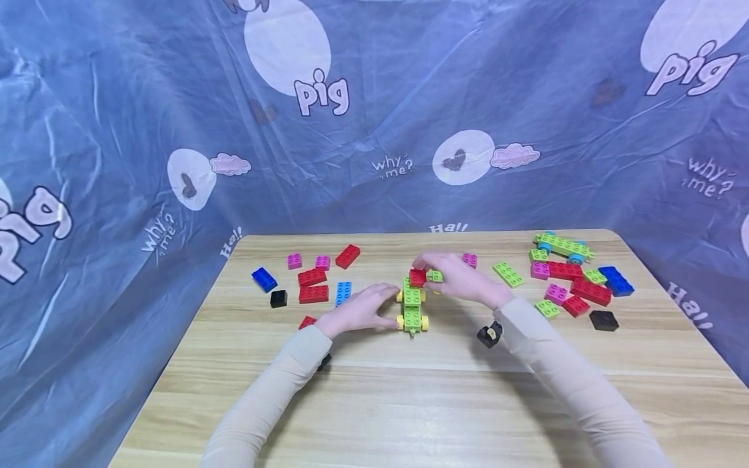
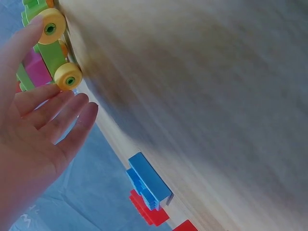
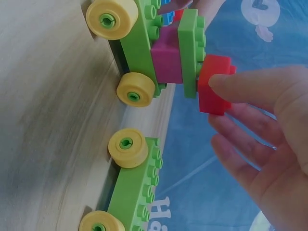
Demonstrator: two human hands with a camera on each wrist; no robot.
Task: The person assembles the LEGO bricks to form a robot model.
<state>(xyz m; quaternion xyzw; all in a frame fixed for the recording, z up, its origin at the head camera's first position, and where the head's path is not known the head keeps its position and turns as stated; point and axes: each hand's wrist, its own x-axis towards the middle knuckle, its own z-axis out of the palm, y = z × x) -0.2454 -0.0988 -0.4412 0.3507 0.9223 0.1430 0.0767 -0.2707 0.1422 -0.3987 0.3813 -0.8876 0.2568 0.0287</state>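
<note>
My right hand (image 1: pixel 453 278) pinches a red building brick (image 3: pixel 212 105) between thumb and fingers, right at the end of a lime-green plate brick (image 3: pixel 186 53). That plate sits on a magenta brick (image 3: pixel 167 55), which stands on a green wheeled base (image 1: pixel 412 318) with yellow wheels. Beside this toy car, my left hand (image 1: pixel 358 312) has its thumb at one yellow wheel (image 2: pixel 52 26) and its fingertips by the other wheel (image 2: pixel 68 77); the fingers are extended. Another green base with yellow wheels (image 3: pixel 130 197) stands close by, mostly hidden behind my right hand in the head view.
Loose red, pink, blue and black bricks lie left, including a blue brick (image 1: pixel 344 294) near my left hand. More bricks cluster right, around a green base with blue wheels (image 1: pixel 563 247). A black piece (image 1: pixel 489 335) lies below my right wrist. A patterned blue curtain (image 1: pixel 374 117) hangs behind the table.
</note>
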